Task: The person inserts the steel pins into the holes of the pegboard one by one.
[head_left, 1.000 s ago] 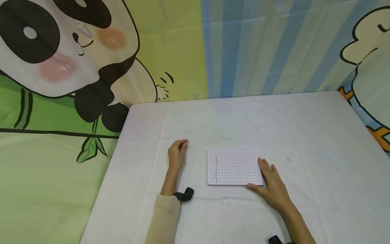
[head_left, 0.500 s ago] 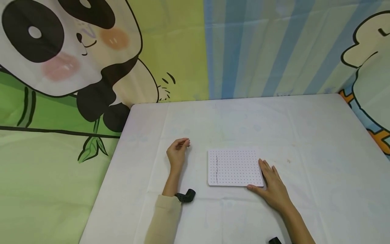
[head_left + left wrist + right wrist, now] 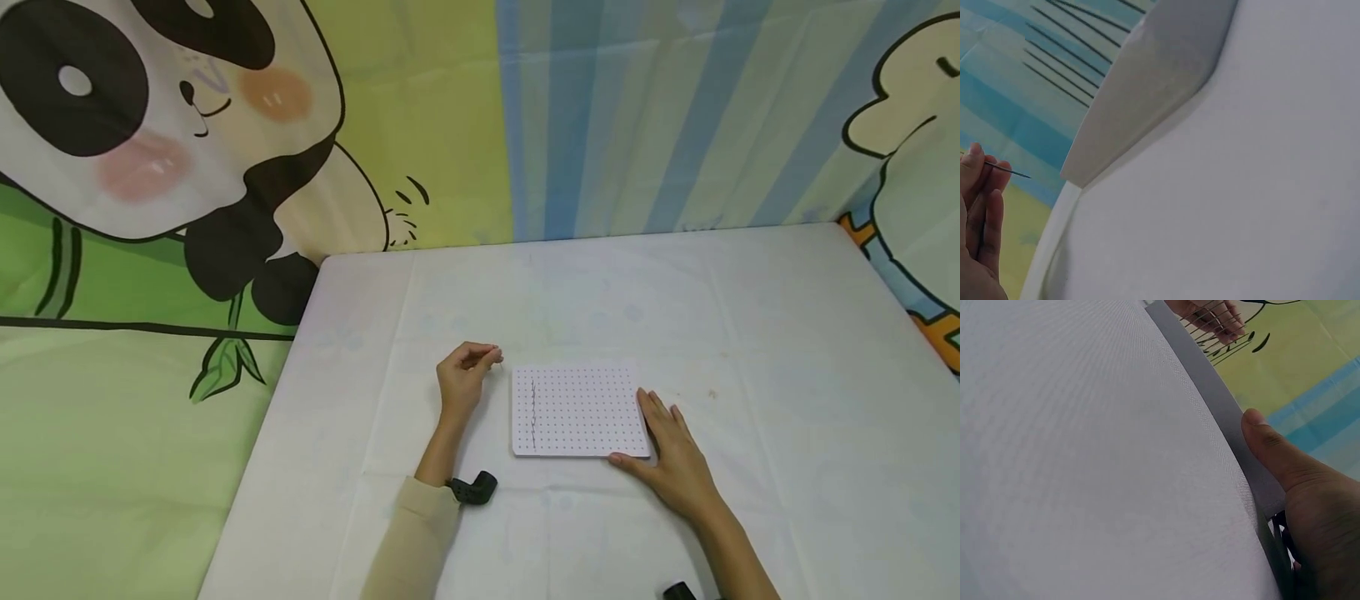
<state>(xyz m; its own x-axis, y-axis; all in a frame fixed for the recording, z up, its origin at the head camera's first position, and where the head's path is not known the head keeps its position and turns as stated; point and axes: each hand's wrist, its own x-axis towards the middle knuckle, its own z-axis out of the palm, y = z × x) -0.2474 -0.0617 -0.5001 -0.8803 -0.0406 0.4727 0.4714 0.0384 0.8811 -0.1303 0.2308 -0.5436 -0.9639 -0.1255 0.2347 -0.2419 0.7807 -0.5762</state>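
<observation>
A white board with a grid of small holes lies on the table. Along its left side a column of thin dark needles stands upright; in the left wrist view several of these needles rise above the board's edge. My left hand is off the board's upper left corner, thumb and fingertips pinching a single needle, its pointed end sticking out. My right hand rests at the board's lower right corner, thumb along the front edge and fingers, spread fairly straight, along the right side.
A white cloth covers the table. Behind it hangs a printed backdrop with a panda and stripes. Black wrist cameras sit on both wrists, the left wrist camera over the cloth.
My left hand has moved right, closer to the board's upper left corner, still pinching the needle. The right hand and the board stay in place.
</observation>
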